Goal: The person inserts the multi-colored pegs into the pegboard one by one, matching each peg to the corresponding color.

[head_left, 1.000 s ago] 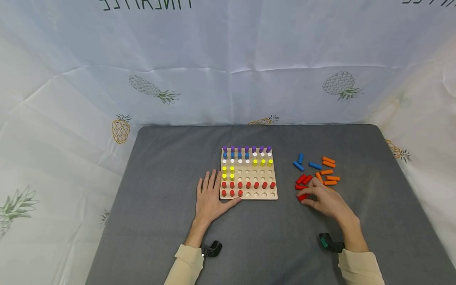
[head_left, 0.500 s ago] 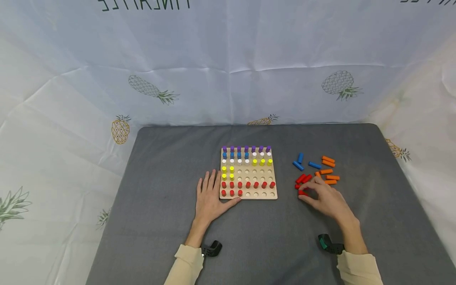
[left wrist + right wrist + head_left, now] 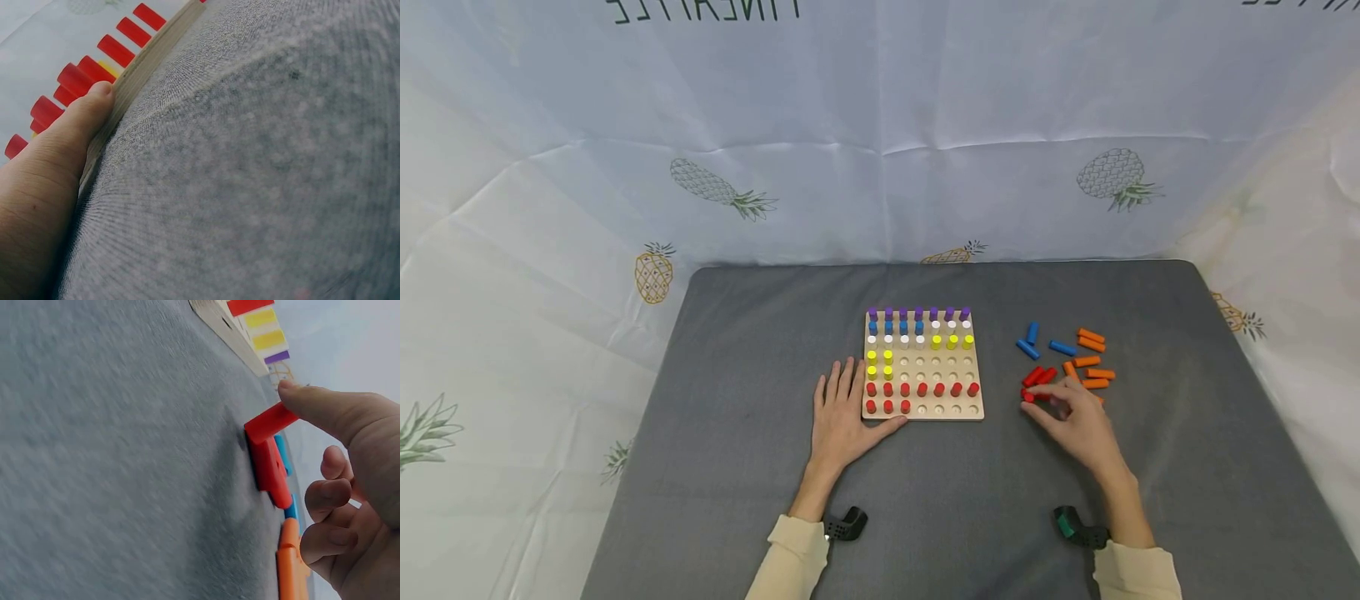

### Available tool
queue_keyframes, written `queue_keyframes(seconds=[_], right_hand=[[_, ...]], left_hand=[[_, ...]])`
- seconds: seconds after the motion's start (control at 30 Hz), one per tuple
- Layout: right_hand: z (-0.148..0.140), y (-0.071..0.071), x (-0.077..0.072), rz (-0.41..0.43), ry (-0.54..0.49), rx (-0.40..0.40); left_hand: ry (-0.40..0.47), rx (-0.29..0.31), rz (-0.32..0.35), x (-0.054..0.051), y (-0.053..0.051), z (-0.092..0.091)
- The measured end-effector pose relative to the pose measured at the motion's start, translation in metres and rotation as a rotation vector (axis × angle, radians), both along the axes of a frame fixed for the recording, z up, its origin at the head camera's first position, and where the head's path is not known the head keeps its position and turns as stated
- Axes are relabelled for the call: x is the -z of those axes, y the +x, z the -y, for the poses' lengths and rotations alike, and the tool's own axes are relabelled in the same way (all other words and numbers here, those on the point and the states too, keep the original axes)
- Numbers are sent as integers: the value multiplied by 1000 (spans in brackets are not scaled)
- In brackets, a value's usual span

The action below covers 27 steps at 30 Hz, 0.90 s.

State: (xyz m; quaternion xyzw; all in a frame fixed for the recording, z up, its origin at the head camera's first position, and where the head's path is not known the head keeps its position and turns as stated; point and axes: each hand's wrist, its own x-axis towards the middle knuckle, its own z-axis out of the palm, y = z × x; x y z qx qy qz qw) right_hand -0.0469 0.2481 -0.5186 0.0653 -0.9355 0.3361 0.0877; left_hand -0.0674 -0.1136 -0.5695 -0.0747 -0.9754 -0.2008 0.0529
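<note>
A wooden pegboard (image 3: pixel 942 369) lies mid-table, bearing rows of purple, blue, white, yellow and red pegs, with bare holes in the middle rows and the front row. Along its left edge rests my left hand (image 3: pixel 842 421), fingers straight, thumb touching the front edge. To the right of the board, my right hand (image 3: pixel 1081 427) pinches a red peg (image 3: pixel 270 423). In the right wrist view this peg stands tilted, its lower end close to other red pegs (image 3: pixel 265 464); whether they touch I cannot tell.
Loose blue pegs (image 3: pixel 1063 348) and several orange pegs (image 3: pixel 1101 374) lie on the grey tablecloth (image 3: pixel 760 333) beyond and beside the right hand. A pineapple-print sheet (image 3: pixel 820 200) hangs behind the table.
My right hand has turned the red peg from lying to more upright, and the wrist has shifted left. My left hand has stayed still against the pegboard.
</note>
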Motion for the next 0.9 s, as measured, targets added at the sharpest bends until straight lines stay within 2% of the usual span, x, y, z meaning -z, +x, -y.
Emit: queue_keyframes(seconds=[0.17, 0.37, 0.9], right_hand=[[11, 2, 3, -11, -86, 16], [27, 3, 1, -45, -178, 1], [72, 0, -9, -33, -294, -56]], left_hand=[[-4, -2, 5, 0, 0, 0], [-3, -4, 2, 0, -1, -1], [-1, -1, -1, -2, -1, -1]])
